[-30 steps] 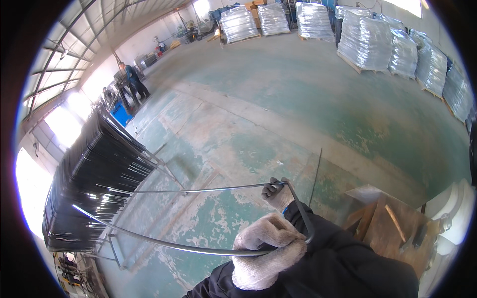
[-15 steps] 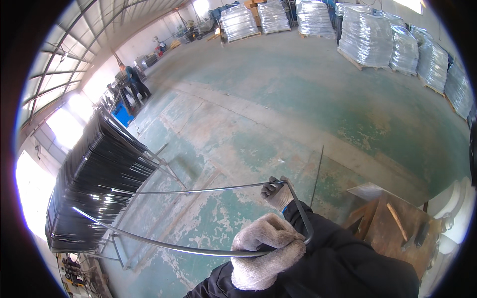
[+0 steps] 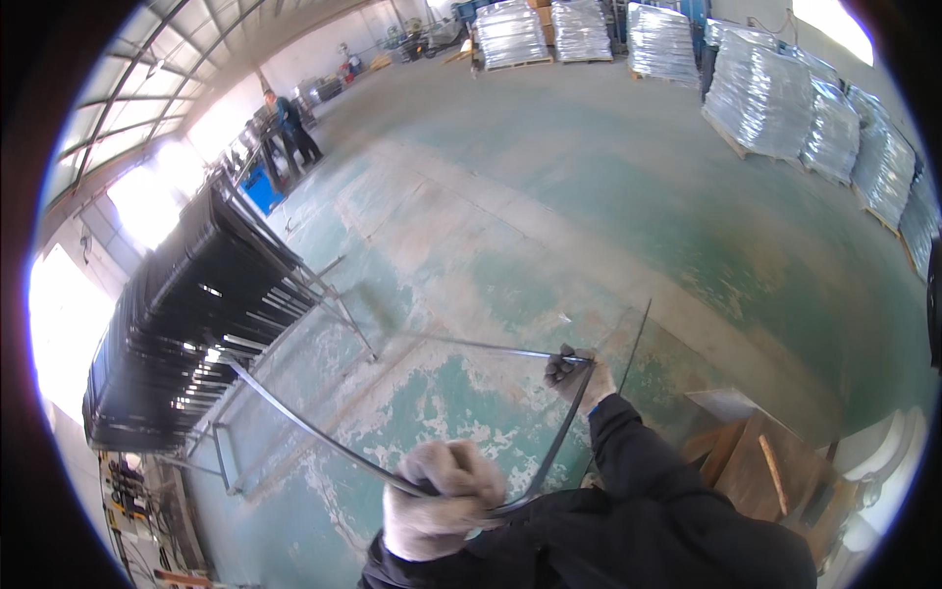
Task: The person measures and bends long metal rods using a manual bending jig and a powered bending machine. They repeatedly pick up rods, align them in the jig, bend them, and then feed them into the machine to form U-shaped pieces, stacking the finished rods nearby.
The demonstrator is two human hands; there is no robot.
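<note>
A slim U-shaped bent metal tube, dark and shiny, is held in front of my body. My left hand, in a pale knit work glove, is closed round it near one bend, low in the view. Farther off and to the right, my right hand, gloved with grey fingertips, grips the tube near its other bend. Both of the tube's long legs point left. The nearer leg's tip overlaps a thick stack of dark bent tubes in my view; whether they touch I cannot tell. The farther leg's end is blurred.
The stack hangs on a metal rack with splayed legs. A thin dark line or rod crosses the floor beside my right hand. At the right stands a wooden box with a stick on top. Wrapped pallets and a person are far off.
My left hand has moved left with the tube and my right hand slightly right, so the tube has turned and its near leg slants more steeply. The whole view has also swung a little.
</note>
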